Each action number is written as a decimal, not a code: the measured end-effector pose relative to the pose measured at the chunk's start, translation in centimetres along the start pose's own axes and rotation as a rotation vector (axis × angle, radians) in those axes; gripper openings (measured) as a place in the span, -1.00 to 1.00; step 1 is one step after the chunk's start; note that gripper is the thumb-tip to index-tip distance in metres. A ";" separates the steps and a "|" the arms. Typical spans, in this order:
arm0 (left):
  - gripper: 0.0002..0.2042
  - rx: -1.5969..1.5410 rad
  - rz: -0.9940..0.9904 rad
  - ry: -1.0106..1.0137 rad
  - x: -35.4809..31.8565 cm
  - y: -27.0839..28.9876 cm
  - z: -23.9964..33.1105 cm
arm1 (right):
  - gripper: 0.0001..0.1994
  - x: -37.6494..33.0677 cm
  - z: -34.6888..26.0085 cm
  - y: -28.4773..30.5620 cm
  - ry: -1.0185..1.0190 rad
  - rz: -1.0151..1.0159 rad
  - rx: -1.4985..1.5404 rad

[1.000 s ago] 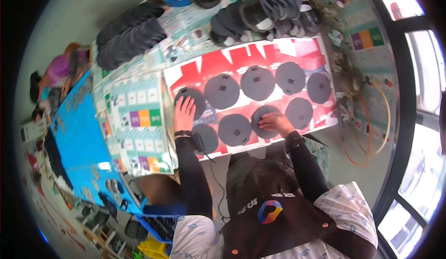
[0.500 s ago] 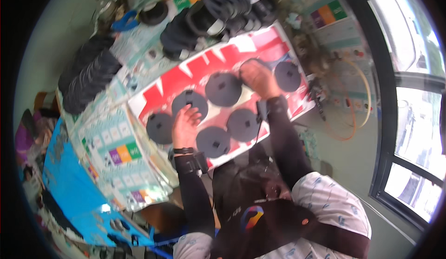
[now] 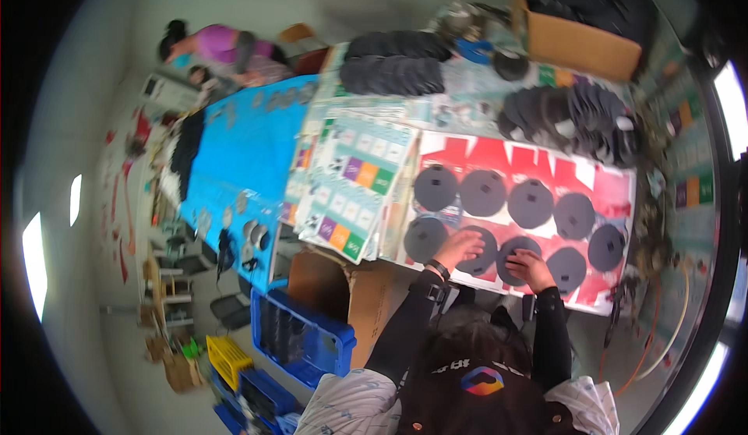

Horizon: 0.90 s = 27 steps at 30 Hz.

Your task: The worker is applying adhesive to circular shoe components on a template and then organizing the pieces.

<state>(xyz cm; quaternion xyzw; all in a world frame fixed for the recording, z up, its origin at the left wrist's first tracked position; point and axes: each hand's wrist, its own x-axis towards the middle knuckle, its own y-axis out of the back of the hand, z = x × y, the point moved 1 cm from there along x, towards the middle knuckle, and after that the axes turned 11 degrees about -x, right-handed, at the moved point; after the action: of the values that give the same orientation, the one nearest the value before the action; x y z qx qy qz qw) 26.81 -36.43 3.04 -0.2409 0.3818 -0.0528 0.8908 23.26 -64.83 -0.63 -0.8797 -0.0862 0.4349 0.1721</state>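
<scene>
Dark grey round discs lie in two rows on a red and white printed sheet (image 3: 460, 148); most show a small dark square at the centre. My left hand (image 3: 461, 249) is open, its fingers stretched over one near-row disc (image 3: 478, 259). My right hand (image 3: 533, 270) has its fingers bent together on the neighbouring near-row disc (image 3: 514, 246); whatever they pinch is too small and blurred to make out. To the right of that hand lies another disc (image 3: 567, 270), and a further disc (image 3: 425, 238) sits left of my left hand.
Stacks of dark round pieces (image 3: 396, 75) and a dark pile (image 3: 573, 119) line the table's far side, by a cardboard box (image 3: 580, 44). Printed sheets (image 3: 358, 178) lie left of the discs. Beyond is a blue-covered table (image 3: 241, 154), with a person (image 3: 222, 49) bending near it. Blue crates (image 3: 300, 341) stand below.
The view has swung left, bringing the blue-covered table and a person into sight. My right hand has gone from a far-row disc to the near row. My left hand is now over the near row.
</scene>
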 end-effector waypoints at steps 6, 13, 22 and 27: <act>-0.66 0.091 0.022 -0.259 -12.5 -1.6 3.3 | -0.77 -7.4 -4.3 0.6 0.389 -0.131 -0.399; -0.54 0.142 0.140 -0.406 -23.3 -1.5 2.5 | -0.84 -11.4 -2.8 5.0 0.395 0.025 -0.492; -0.79 0.445 0.128 -1.201 -41.0 -10.6 20.3 | -0.81 -15.5 -0.8 -0.5 0.420 0.005 -0.572; -0.86 0.594 -0.182 -1.177 -46.2 -10.5 17.4 | -0.79 -19.2 -1.1 -5.8 0.600 0.112 -0.726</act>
<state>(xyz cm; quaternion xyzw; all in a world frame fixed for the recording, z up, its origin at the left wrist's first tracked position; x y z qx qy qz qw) 7.56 -26.06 48.53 -0.0049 -0.2211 -0.0904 0.9710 12.42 -65.54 16.30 -0.9730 -0.1318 0.1118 -0.1529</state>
